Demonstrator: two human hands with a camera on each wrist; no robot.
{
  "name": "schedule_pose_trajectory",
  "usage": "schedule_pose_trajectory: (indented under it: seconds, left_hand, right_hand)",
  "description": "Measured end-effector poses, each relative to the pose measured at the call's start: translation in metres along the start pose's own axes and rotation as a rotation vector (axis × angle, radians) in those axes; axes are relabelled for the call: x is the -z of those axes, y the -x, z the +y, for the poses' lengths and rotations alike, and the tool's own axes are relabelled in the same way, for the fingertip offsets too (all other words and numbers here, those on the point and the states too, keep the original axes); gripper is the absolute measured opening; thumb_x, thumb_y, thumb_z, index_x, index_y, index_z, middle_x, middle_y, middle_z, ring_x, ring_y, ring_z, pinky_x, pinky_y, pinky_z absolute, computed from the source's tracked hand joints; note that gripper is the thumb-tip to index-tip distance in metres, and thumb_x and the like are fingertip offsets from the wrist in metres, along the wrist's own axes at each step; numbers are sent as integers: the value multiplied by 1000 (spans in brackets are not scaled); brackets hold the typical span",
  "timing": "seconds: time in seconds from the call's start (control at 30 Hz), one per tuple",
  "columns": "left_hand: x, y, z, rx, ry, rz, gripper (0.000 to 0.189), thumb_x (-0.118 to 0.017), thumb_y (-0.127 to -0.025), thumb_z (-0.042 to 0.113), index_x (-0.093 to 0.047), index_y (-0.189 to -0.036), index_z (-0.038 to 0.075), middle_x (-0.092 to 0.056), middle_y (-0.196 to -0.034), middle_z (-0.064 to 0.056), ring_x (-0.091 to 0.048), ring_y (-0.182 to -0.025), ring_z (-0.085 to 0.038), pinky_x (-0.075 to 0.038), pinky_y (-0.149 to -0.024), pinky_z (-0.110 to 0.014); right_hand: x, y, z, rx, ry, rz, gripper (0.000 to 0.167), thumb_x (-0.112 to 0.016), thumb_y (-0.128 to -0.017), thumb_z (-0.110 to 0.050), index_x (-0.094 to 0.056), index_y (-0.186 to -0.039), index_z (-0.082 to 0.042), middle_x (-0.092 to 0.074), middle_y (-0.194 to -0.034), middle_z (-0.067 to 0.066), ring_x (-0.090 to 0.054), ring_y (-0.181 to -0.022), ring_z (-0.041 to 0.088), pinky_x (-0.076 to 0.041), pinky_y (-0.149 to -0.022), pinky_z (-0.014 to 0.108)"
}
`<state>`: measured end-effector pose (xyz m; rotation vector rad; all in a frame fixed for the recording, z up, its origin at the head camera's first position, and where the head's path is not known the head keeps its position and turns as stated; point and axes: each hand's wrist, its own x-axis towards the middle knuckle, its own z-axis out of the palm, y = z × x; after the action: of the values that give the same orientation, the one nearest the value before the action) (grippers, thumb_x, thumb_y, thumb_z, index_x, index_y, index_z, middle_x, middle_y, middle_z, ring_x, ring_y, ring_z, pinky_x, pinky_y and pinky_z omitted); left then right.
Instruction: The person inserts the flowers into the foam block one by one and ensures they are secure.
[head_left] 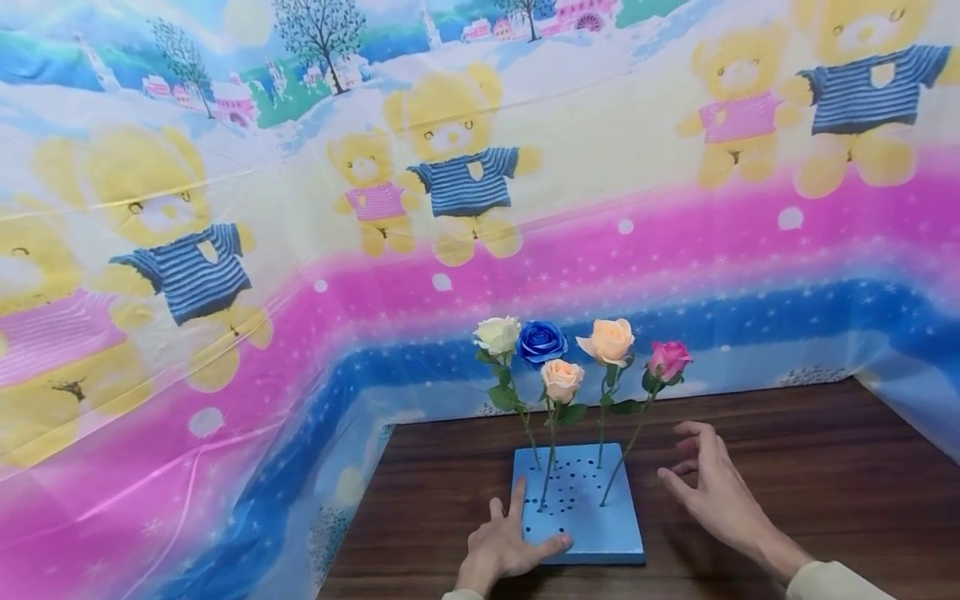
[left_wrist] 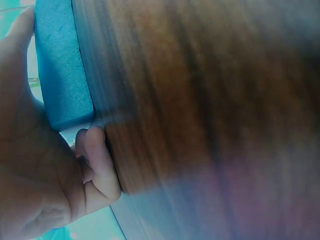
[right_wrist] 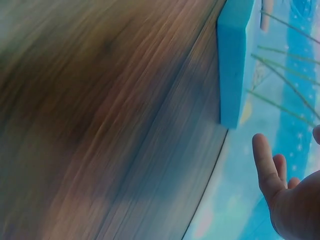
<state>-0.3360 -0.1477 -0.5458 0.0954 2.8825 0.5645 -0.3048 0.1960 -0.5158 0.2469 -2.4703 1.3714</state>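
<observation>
A light blue foam block with several small holes lies on the table, its side visible in the left wrist view. Stems of artificial roses stand upright or leaning in it: a white rose, a blue rose, a peach rose, another peach rose and a pink rose. My left hand rests at the block's front left corner, index finger and thumb spread over its top. To the right of the block, my right hand hovers with loosely bent fingers, holding nothing.
The block sits on a dark wood-grain table. Behind and to the left hangs a cloth backdrop printed with teddy bears, meeting the table's back edge. The rose heads rise well above the block.
</observation>
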Motion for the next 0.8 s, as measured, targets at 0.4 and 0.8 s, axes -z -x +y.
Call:
schedule_pose_trajectory:
  seconds: [0.4, 0.8]
  left_hand:
    - [14, -4, -13, -8, 75, -126, 127, -67, -86, 93, -14, -181, 28, -28, -174, -39, -73, -99, -50, -53, -89, -71]
    - [35, 6, -31, -49, 184, -43, 120, -71, -91, 85, -22, -180, 21, -32, -166, -43, -69, -110, -58, -50, -88, -77]
  right_hand:
    - [50, 6, 36, 14, 202, 60, 49, -74, -110, -22, -47, -147, -5, -45, -138, 29, -72, -104, 29, -54, -71, 29]
    - [79, 19, 48, -47, 417, -56, 93, -68, -109, -59, -25, -173, -7, -32, -149, 50, -43, -128, 73, -44, -83, 83]
